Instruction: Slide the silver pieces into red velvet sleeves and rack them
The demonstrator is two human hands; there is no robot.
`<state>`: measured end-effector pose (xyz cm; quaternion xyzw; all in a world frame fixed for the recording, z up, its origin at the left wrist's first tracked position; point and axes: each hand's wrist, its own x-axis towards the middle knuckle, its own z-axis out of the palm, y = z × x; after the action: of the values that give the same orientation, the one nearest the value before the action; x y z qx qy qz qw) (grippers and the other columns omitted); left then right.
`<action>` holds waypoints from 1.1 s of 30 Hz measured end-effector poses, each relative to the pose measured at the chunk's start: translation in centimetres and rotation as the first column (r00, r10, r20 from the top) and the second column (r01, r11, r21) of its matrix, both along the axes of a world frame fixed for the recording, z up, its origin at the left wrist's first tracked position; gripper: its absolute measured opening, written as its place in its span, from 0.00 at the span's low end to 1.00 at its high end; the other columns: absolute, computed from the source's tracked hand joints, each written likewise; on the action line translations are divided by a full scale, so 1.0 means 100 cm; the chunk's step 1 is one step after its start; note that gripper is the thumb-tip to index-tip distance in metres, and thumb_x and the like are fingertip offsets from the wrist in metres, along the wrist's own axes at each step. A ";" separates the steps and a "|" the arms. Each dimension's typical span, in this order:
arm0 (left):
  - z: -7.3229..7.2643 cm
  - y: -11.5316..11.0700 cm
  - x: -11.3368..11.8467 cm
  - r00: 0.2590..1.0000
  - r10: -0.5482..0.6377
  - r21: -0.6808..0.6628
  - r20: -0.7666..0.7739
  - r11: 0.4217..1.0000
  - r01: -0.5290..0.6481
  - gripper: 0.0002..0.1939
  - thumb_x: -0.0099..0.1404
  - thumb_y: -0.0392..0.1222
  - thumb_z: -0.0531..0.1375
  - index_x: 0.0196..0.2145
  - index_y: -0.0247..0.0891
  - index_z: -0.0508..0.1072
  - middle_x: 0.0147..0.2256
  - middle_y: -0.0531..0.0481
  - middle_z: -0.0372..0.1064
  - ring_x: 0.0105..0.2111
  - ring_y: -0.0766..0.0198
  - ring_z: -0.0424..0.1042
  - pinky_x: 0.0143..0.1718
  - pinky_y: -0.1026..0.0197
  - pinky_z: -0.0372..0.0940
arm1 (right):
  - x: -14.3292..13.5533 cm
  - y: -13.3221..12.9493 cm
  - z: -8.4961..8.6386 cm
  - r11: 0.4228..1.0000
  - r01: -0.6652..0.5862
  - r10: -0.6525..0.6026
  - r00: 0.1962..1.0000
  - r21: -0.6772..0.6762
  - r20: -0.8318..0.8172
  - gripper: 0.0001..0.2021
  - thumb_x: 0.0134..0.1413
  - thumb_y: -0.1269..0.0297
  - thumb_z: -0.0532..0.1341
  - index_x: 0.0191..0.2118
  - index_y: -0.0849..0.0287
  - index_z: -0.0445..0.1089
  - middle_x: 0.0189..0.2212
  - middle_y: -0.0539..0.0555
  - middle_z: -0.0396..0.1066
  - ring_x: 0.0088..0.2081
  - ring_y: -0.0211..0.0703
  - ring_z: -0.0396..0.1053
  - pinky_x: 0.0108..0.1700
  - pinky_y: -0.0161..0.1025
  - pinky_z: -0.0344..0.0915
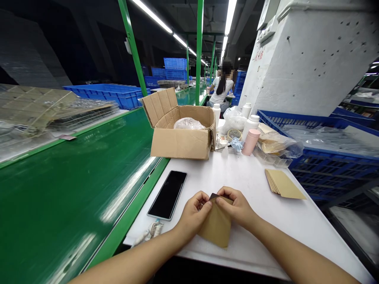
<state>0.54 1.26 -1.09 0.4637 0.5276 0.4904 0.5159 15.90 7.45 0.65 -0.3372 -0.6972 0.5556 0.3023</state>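
My left hand [196, 213] and my right hand [237, 205] are both closed on a small brown sheet [217, 227], pinching its far edge near one corner. A dark corner [213, 195] shows between the fingertips. The sheet slants over the near part of the white table [251, 244]. To the left of my left hand lies a phone [167, 194] with a black screen. A stack of similar brown sheets [286, 184] is on the table to the right, apart from my right hand.
An open cardboard box [180, 142] stands at the table's back left. Beside it are white bottles [251, 125], a pink canister [250, 142], a tape roll [234, 135] and plastic bags. A green conveyor belt [89, 169] runs along the left; a blue crate [337, 156] stands right. A person [220, 88] sits farther back.
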 end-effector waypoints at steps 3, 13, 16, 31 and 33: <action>0.003 -0.001 0.000 0.999 0.001 -0.007 0.035 1.000 0.000 0.15 0.55 0.50 0.58 0.29 0.35 0.60 0.25 0.55 0.59 0.26 0.73 0.59 0.29 0.70 0.55 | 0.000 0.000 0.000 1.000 -0.003 0.003 1.000 0.011 -0.003 0.07 0.49 0.62 0.58 0.27 0.60 0.63 0.23 0.48 0.62 0.27 0.36 0.59 0.28 0.33 0.56; -0.002 0.000 0.000 0.999 -0.007 0.030 -0.043 1.000 0.008 0.15 0.56 0.50 0.58 0.31 0.35 0.62 0.26 0.54 0.61 0.27 0.72 0.60 0.31 0.70 0.56 | 0.000 0.000 -0.001 1.000 -0.006 0.005 1.000 0.016 0.001 0.08 0.49 0.61 0.58 0.26 0.59 0.64 0.23 0.49 0.62 0.27 0.37 0.59 0.28 0.33 0.56; 0.000 0.000 0.000 0.999 -0.006 0.022 -0.042 1.000 0.006 0.15 0.56 0.51 0.57 0.30 0.34 0.62 0.26 0.54 0.60 0.27 0.73 0.60 0.30 0.70 0.56 | 0.000 0.000 -0.001 1.000 -0.006 0.005 1.000 0.029 0.011 0.07 0.50 0.62 0.58 0.26 0.60 0.64 0.23 0.49 0.62 0.27 0.36 0.59 0.28 0.33 0.56; 0.000 -0.001 0.000 0.998 -0.001 0.024 -0.056 1.000 0.002 0.16 0.57 0.52 0.57 0.28 0.33 0.63 0.26 0.53 0.61 0.26 0.73 0.59 0.29 0.70 0.55 | 0.000 0.000 -0.002 0.999 -0.014 0.014 1.000 0.045 0.000 0.08 0.50 0.64 0.57 0.24 0.60 0.64 0.22 0.48 0.62 0.26 0.35 0.58 0.28 0.32 0.56; -0.001 -0.001 0.000 0.999 -0.004 0.025 -0.051 1.000 0.005 0.16 0.57 0.52 0.56 0.28 0.33 0.63 0.26 0.53 0.60 0.26 0.73 0.59 0.29 0.70 0.55 | 0.000 0.000 -0.002 0.999 -0.017 0.016 1.000 0.043 0.003 0.08 0.50 0.64 0.57 0.24 0.60 0.63 0.22 0.48 0.62 0.26 0.35 0.58 0.28 0.32 0.55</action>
<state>0.52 1.20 -1.14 0.4836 0.5335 0.4837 0.4976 15.85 7.49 0.50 -0.3256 -0.7121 0.5426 0.3040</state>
